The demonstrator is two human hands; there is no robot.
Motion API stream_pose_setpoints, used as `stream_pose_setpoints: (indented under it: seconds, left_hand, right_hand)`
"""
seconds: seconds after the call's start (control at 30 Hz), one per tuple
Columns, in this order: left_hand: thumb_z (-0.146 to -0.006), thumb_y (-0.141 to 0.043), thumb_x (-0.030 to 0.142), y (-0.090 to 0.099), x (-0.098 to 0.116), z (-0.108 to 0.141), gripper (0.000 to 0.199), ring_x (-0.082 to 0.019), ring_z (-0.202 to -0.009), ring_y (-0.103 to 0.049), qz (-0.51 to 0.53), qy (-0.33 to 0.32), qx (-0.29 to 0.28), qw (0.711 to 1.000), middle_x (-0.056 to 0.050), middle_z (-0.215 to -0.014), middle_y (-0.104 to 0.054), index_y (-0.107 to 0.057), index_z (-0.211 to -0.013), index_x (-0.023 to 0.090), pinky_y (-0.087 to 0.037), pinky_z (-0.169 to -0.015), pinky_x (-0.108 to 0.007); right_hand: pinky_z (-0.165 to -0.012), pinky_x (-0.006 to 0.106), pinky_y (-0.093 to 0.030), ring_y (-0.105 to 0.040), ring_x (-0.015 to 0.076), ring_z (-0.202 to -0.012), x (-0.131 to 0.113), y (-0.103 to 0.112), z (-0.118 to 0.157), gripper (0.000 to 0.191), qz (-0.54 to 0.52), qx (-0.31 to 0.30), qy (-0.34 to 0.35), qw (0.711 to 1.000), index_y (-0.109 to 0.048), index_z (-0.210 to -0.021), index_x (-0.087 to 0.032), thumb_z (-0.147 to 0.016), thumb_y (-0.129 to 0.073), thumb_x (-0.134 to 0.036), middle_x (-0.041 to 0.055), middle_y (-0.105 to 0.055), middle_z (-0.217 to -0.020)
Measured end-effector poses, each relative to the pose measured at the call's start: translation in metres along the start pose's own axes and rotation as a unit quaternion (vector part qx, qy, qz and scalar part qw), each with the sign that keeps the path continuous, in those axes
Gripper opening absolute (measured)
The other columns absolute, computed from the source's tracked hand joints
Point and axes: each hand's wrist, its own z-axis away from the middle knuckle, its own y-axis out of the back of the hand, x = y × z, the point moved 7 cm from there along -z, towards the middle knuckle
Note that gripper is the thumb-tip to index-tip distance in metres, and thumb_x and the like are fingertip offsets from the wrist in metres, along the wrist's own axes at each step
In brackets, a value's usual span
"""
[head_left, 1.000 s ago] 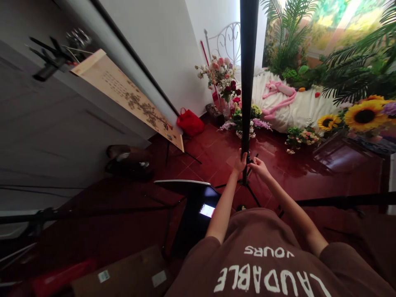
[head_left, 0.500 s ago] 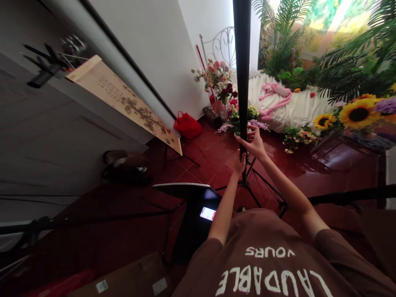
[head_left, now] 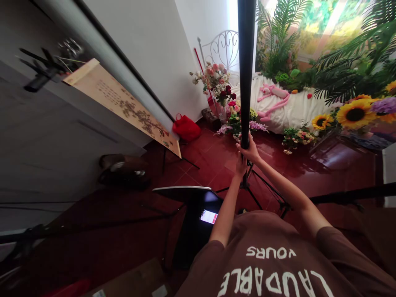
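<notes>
A thick black pole [head_left: 246, 74] rises upright in front of me on a black tripod stand [head_left: 246, 184] whose legs spread on the floor. My right hand [head_left: 251, 151] is wrapped around the pole. Just below it, my left hand [head_left: 241, 166] grips the stand's pole near its joint, its fingers partly hidden behind the shaft. To the left of my left forearm, a lit phone [head_left: 208, 216] lies on a dark flat surface [head_left: 188, 235].
A scroll painting [head_left: 123, 107] hangs slanted at left, near a red bag [head_left: 186, 128]. Ahead are flowers [head_left: 213, 76], a white-draped bed [head_left: 303, 109] with a pink plush toy [head_left: 275, 93], and sunflowers [head_left: 354, 114]. A black bar [head_left: 349, 195] crosses at right. Cardboard [head_left: 133, 280] lies lower left.
My right hand, whose fingers were spread beside the pole, has moved down and closed around it. My left hand stays low on the pole.
</notes>
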Motion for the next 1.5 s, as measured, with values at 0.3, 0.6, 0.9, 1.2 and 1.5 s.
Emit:
stream_pose_setpoints:
  seconds: [0.3, 0.6, 0.9, 1.2, 1.5]
  left_hand:
    - [-0.087, -0.032, 0.069, 0.005, 0.017, 0.006, 0.058, -0.013, -0.07, -0.055, -0.014, -0.022, 0.004, 1.0, -0.003, -0.08, -0.058, -0.053, -0.107, 0.019, -0.048, -0.066, -0.026]
    - [-0.085, -0.033, 0.071, 0.005, 0.024, 0.004, 0.06, -0.012, -0.061, -0.056, -0.013, -0.015, 0.006, 1.0, -0.003, -0.073, -0.058, -0.056, -0.105, 0.02, -0.047, -0.059, -0.025]
    - [-0.089, -0.036, 0.064, 0.005, 0.022, 0.003, 0.053, -0.015, -0.075, -0.06, -0.01, -0.05, 0.009, 0.999, -0.007, -0.087, -0.064, -0.057, -0.109, 0.02, -0.05, -0.07, -0.028]
    - [-0.088, -0.038, 0.065, 0.006, 0.014, 0.004, 0.055, -0.015, -0.072, -0.06, -0.019, -0.013, 0.007, 1.0, -0.005, -0.085, -0.064, -0.056, -0.111, 0.019, -0.047, -0.067, -0.026]
    - [-0.088, -0.038, 0.065, 0.005, 0.009, 0.003, 0.054, -0.014, -0.068, -0.061, -0.021, -0.006, -0.001, 1.0, -0.004, -0.084, -0.064, -0.056, -0.112, 0.02, -0.048, -0.064, -0.026]
  right_hand:
    - [-0.064, 0.027, -0.046, -0.046, 0.0118, -0.066, -0.058, 0.001, -0.033, 0.028, 0.0, -0.004, 0.075, 0.997, -0.052, -0.101, -0.024, -0.077, -0.065, -0.03, -0.0039, -0.047, -0.074]
    - [-0.066, 0.029, -0.051, -0.054, 0.0136, -0.074, -0.079, 0.003, -0.04, 0.042, 0.021, -0.02, 0.119, 0.993, -0.047, -0.119, -0.027, -0.084, -0.063, -0.043, -0.0013, -0.053, -0.085]
    - [-0.088, 0.037, -0.053, -0.058, 0.0193, -0.104, -0.046, 0.029, 0.028, 0.046, 0.028, 0.087, 0.078, 0.993, -0.041, -0.12, -0.029, -0.082, -0.066, -0.039, 0.0069, -0.052, -0.119]
    - [-0.073, 0.032, -0.052, -0.06, 0.0181, -0.079, 0.048, 0.038, 0.111, 0.031, 0.039, 0.065, -0.145, 0.987, -0.053, -0.099, -0.025, -0.074, -0.069, -0.034, 0.0032, -0.061, -0.091]
    - [-0.046, 0.019, -0.04, -0.048, 0.0095, -0.048, 0.077, 0.014, 0.109, 0.026, -0.17, 0.11, -0.271, 0.941, -0.042, -0.102, -0.026, -0.083, -0.057, -0.035, -0.008, -0.052, -0.062]
